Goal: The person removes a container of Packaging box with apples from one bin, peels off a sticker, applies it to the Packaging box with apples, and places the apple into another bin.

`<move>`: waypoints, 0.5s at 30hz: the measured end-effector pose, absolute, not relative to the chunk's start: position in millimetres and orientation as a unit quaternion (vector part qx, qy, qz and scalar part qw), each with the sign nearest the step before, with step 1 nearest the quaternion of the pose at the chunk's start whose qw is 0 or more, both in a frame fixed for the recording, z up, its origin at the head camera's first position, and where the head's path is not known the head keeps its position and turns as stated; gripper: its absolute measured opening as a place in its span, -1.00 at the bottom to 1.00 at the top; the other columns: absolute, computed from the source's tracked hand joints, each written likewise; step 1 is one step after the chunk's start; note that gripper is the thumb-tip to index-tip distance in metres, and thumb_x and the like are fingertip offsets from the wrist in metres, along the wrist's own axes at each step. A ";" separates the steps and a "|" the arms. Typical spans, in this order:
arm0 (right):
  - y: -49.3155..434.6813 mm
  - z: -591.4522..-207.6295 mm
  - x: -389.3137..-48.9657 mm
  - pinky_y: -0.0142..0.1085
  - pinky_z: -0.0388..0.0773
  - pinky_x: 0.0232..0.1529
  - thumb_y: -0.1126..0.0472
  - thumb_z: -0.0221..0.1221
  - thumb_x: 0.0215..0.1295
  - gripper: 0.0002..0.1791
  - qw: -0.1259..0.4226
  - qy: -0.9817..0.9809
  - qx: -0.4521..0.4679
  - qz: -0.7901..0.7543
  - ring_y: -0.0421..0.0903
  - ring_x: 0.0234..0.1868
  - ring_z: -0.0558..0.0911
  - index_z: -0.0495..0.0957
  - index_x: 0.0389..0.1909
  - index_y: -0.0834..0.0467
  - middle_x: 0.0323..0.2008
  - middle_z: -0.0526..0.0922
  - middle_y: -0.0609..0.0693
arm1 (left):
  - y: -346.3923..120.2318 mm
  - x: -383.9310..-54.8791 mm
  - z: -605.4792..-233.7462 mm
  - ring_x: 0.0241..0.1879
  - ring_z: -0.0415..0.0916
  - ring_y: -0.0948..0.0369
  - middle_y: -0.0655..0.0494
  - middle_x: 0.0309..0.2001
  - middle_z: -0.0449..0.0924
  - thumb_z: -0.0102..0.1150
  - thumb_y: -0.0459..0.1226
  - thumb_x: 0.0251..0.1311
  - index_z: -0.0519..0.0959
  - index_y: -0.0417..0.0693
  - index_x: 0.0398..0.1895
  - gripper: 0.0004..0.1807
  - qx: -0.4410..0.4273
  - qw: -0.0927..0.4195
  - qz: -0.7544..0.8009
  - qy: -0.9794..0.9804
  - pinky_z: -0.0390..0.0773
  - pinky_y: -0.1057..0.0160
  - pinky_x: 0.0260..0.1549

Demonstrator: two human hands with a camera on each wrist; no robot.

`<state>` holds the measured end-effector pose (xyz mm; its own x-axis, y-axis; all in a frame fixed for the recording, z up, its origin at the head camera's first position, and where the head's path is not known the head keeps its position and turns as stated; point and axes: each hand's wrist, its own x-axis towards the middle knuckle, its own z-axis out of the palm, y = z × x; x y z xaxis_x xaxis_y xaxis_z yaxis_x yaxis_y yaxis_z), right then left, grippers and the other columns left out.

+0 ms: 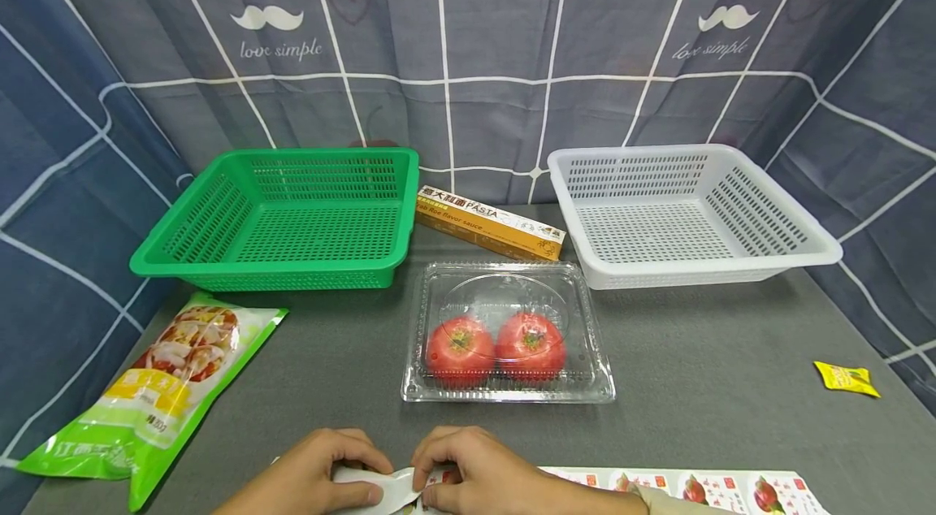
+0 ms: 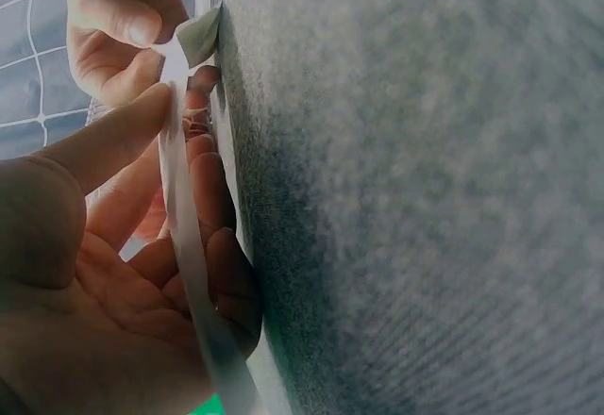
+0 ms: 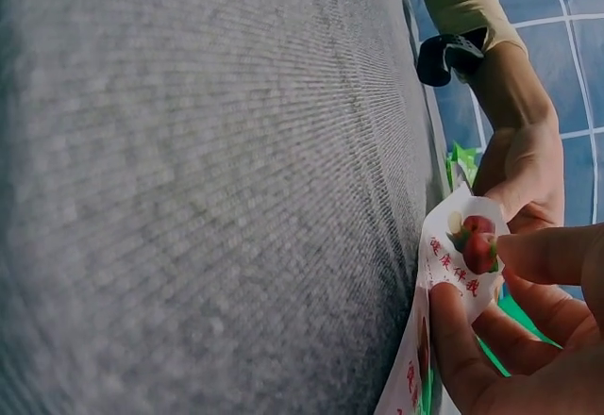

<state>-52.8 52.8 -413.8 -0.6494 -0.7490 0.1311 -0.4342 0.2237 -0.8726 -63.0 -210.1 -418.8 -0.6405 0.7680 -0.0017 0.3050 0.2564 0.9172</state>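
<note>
Both hands meet at the near edge of the table over a strip of white stickers printed with red fruit and red characters. My left hand pinches the strip's bent end between thumb and fingers, its pale backing running through that hand in the left wrist view. Right beside it, my right hand pinches the same end. A fruit sticker shows by the right thumb and fingers in the right wrist view. Beyond the hands sits a closed clear plastic box holding two red tomato-like fruits.
A green basket stands back left, a white basket back right. Between them lies a pasta box. A green food bag is at the left, a small yellow packet at the right. A checked curtain hangs behind.
</note>
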 end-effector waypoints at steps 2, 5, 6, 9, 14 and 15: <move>52.5 -413.8 -52.8 -0.56 0.50 -0.25 0.41 0.28 0.15 -0.91 0.151 0.770 -0.397 -0.477 -0.48 -0.18 0.47 0.65 -0.41 0.15 -0.22 0.63 -0.20 | -210.1 -62.7 -419.3 -0.23 0.53 0.38 0.21 -0.23 0.65 0.30 -0.39 0.23 0.70 -0.19 -0.14 -0.85 0.358 0.226 0.495 0.759 0.54 0.30 -0.35; 52.4 -413.1 -52.8 -0.55 0.50 -0.24 0.41 0.28 0.17 -0.91 0.156 0.768 -0.395 -0.480 -0.47 -0.17 0.47 0.65 -0.42 0.16 -0.20 0.64 -0.17 | -209.9 -62.5 -419.6 -0.23 0.53 0.37 0.21 -0.23 0.65 0.31 -0.39 0.21 0.70 -0.18 -0.15 -0.84 0.353 0.224 0.496 0.761 0.54 0.31 -0.36; 52.4 -412.7 -52.7 -0.55 0.51 -0.23 0.41 0.28 0.18 -0.91 0.161 0.765 -0.391 -0.485 -0.46 -0.16 0.48 0.65 -0.42 0.16 -0.19 0.64 -0.16 | -209.9 -62.5 -419.7 -0.24 0.53 0.37 0.21 -0.23 0.65 0.31 -0.38 0.21 0.70 -0.18 -0.15 -0.85 0.351 0.224 0.497 0.761 0.54 0.31 -0.36; 53.3 -410.4 -51.9 -0.51 0.54 -0.21 0.41 0.28 0.21 -0.91 0.179 0.754 -0.366 -0.515 -0.42 -0.10 0.49 0.66 -0.41 0.17 -0.15 0.64 -0.11 | -210.1 -62.4 -420.0 -0.24 0.52 0.37 0.24 -0.23 0.64 0.32 -0.37 0.21 0.70 -0.17 -0.16 -0.85 0.340 0.225 0.499 0.765 0.53 0.31 -0.36; 56.7 -404.7 -51.0 -0.48 0.57 -0.18 0.41 0.27 0.23 -0.92 0.202 0.731 -0.330 -0.562 -0.35 -0.04 0.51 0.65 -0.39 0.19 -0.07 0.62 -0.04 | -210.4 -61.4 -422.0 -0.30 0.47 0.41 0.26 -0.27 0.61 0.35 -0.38 0.18 0.70 -0.12 -0.19 -0.86 0.338 0.203 0.495 0.775 0.50 0.33 -0.42; 57.7 -403.5 -50.9 -0.47 0.57 -0.18 0.42 0.26 0.23 -0.92 0.205 0.727 -0.327 -0.568 -0.34 -0.03 0.51 0.65 -0.39 0.19 -0.07 0.61 -0.03 | -210.5 -61.2 -422.3 -0.32 0.46 0.42 0.27 -0.28 0.61 0.35 -0.38 0.18 0.69 -0.11 -0.20 -0.87 0.337 0.201 0.495 0.775 0.49 0.33 -0.44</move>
